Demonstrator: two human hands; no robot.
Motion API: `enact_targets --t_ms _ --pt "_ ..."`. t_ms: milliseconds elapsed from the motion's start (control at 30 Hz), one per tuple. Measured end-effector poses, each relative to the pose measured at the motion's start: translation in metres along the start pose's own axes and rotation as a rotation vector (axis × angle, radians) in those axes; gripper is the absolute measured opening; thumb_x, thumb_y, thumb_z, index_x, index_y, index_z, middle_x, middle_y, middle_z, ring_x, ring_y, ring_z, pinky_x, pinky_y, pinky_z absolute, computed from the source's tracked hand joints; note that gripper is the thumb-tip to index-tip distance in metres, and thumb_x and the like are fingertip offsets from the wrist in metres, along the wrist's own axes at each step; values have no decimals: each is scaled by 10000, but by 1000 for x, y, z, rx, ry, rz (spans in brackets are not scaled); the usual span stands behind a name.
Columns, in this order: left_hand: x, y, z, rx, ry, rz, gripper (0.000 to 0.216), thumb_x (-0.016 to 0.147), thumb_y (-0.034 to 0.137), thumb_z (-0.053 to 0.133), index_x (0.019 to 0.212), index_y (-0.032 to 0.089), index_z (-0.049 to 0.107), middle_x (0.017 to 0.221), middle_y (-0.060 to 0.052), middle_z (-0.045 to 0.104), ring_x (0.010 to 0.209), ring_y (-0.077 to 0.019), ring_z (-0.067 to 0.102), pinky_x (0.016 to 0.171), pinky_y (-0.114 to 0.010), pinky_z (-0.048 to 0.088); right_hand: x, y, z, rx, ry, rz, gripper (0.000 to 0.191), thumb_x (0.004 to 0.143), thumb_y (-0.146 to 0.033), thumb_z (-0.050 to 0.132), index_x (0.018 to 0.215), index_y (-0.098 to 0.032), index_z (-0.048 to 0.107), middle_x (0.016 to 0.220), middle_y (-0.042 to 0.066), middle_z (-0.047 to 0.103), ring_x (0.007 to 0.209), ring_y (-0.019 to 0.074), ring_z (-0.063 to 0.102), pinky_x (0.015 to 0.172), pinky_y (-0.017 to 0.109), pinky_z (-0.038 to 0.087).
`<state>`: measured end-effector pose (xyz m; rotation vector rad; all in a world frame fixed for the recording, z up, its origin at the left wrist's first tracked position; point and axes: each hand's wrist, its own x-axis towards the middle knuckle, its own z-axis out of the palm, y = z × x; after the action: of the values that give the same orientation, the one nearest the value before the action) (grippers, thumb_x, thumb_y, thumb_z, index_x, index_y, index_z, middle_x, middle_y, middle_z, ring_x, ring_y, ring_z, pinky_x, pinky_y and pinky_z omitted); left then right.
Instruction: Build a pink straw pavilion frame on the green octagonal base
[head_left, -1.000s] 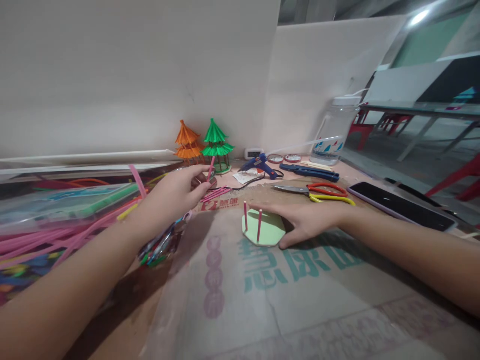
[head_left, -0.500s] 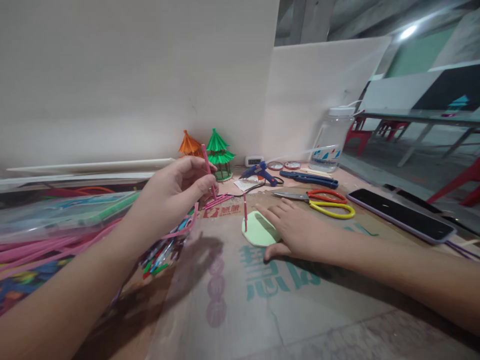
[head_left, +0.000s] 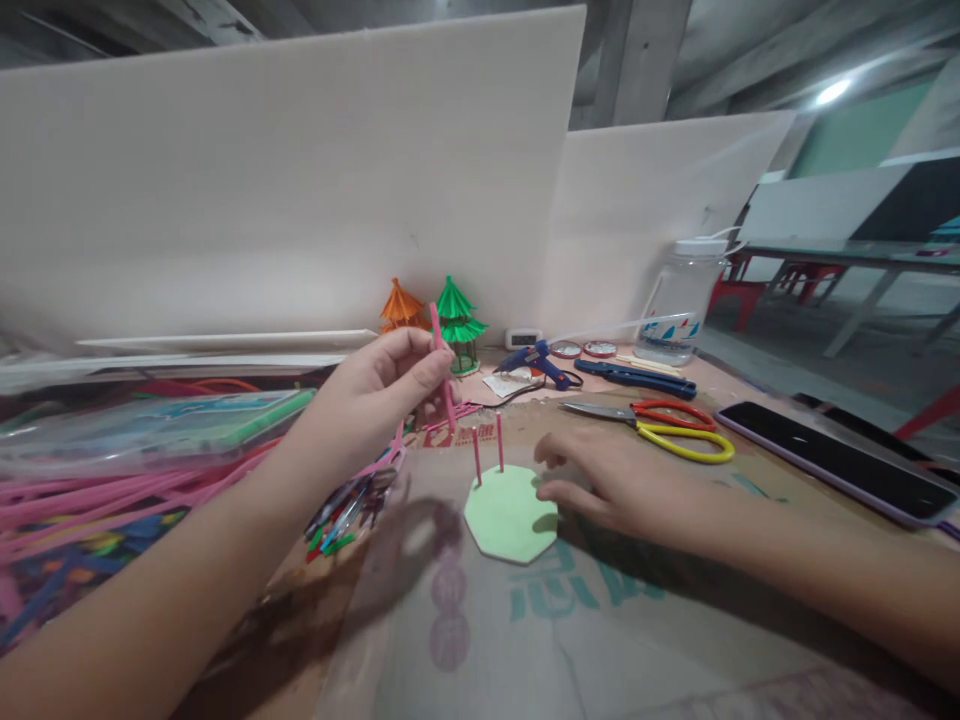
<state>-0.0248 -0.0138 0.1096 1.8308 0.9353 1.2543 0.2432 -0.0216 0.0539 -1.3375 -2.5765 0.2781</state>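
My left hand [head_left: 397, 385] pinches a thin pink stick [head_left: 441, 355] upright between thumb and fingers, above the far left side of the work mat. Below and to its right, a pale green octagonal board [head_left: 510, 525] lies flat. Two short dark pink sticks, a left one [head_left: 476, 452] and a right one [head_left: 500, 445], stand upright along the board's far edge. At the board's right side hovers my right hand [head_left: 611, 480], fingers loosely bent and thumb apart, holding nothing. Whether its fingertips touch the board I cannot tell.
Green [head_left: 457, 325] and orange [head_left: 401, 305] miniature pagodas stand at the back, near a blue glue gun [head_left: 536, 362]. Scissors [head_left: 675, 430], a blue cutter [head_left: 634, 378], a phone [head_left: 832, 460] and a clear bottle [head_left: 675, 300] lie rightward. Pink strips [head_left: 150, 500] and a plastic case [head_left: 172, 425] crowd the left.
My right hand has come off the board toward the right, uncovering more of it. Two standing sticks show where one was visible. My left hand keeps the pink stick. The view has shifted.
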Motion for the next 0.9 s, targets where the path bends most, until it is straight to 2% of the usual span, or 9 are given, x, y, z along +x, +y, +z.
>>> enact_targets --t_ms 133,267,400,533,733,900 --pt "8 -19 -2 91 32 -13 270 968 474 605 934 210 555 734 17 622 639 -153 611 619 -292 497 3 9 13 87 6 60 443 882 -554 716 1126 -206 590 1135 125 727 963 288 693 774 378 510" --pt "15 -48 -5 297 -30 -132 278 992 499 506 921 231 518 748 -5 702 652 -183 640 613 -302 484 1 12 23 101 -69 88 574 772 -668 776 1060 -213 576 1068 111 693 919 285 643 738 375 485" --pt "16 -65 -9 443 -101 -213 311 1002 528 454 928 238 538 819 -23 754 683 -203 676 604 -301 476 1 15 30 171 -61 58 484 854 -623 701 1052 -204 561 1104 115 651 962 280 600 826 418 477" --pt "16 -65 -14 469 -66 -154 363 952 572 543 920 218 622 832 -39 737 698 -203 649 604 -292 449 1 20 33 227 -54 59 415 892 -576 657 1053 -205 562 1104 115 638 954 274 586 848 436 467" --pt "16 -49 -14 532 28 -111 335 901 542 617 866 212 666 752 -5 648 642 -169 564 561 -268 397 0 19 33 245 -47 66 373 918 -545 621 1065 -205 574 1095 116 647 952 270 590 832 417 463" --pt "14 -40 -13 330 33 -84 305 916 513 658 894 209 663 755 5 654 635 -151 594 565 -251 439 8 28 28 342 56 83 284 1001 -480 454 963 -216 550 963 81 678 860 231 614 767 368 475"
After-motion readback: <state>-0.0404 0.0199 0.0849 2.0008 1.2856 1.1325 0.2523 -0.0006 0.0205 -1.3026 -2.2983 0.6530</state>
